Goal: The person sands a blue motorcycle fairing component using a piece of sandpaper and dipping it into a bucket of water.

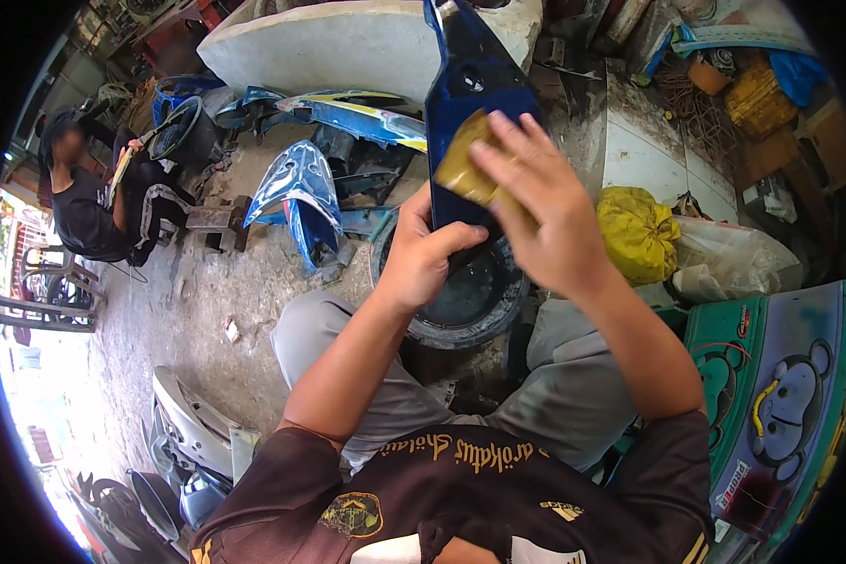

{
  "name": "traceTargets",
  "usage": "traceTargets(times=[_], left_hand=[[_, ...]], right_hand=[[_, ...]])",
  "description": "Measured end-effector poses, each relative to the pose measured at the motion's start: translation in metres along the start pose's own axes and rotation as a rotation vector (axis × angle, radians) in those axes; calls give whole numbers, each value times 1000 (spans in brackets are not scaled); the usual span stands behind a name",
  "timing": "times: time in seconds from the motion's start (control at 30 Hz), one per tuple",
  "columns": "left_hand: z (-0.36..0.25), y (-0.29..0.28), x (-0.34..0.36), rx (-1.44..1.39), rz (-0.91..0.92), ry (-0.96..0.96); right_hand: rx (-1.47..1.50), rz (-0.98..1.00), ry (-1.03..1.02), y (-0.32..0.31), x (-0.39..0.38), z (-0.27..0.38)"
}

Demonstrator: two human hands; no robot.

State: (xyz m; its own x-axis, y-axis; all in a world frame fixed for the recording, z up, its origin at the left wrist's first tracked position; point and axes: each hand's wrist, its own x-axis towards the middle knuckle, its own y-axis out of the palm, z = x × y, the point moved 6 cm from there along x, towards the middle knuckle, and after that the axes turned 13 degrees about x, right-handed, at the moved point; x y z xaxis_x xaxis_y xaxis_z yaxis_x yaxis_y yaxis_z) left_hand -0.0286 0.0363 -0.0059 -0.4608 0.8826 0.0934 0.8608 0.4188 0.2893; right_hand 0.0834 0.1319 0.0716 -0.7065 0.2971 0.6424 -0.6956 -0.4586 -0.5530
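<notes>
A dark blue plastic body panel [475, 70] is held upright over a round dark basin [470, 310] between my knees. My left hand [421, 254] grips the panel's lower end, thumb across its face. My right hand [545, 226] presses a yellowish-tan flexible sheet [465, 155], which looks like sandpaper, flat against the panel, fingers spread over the sheet. The surface beneath the sheet is hidden.
Blue, white and yellow panels [291, 193] lie ahead left, before a pale trough [329, 42]. Another person [94, 188] crouches at left with a panel. A yellow sack [634, 235] and green cases [724, 320] stand right, white fairings [193, 423] lower left.
</notes>
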Motion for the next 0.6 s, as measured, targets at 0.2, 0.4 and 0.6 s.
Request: traceTargets(times=[0.2, 0.4, 0.6], left_hand=[[1, -1, 0, -61, -5, -69], [2, -3, -2, -133, 18, -108], [1, 3, -1, -88, 39, -93]], right_hand=[[-92, -27, -50, -13, 7, -26], [-75, 195, -130, -2, 5, -2], [-87, 55, -2, -24, 7, -61]])
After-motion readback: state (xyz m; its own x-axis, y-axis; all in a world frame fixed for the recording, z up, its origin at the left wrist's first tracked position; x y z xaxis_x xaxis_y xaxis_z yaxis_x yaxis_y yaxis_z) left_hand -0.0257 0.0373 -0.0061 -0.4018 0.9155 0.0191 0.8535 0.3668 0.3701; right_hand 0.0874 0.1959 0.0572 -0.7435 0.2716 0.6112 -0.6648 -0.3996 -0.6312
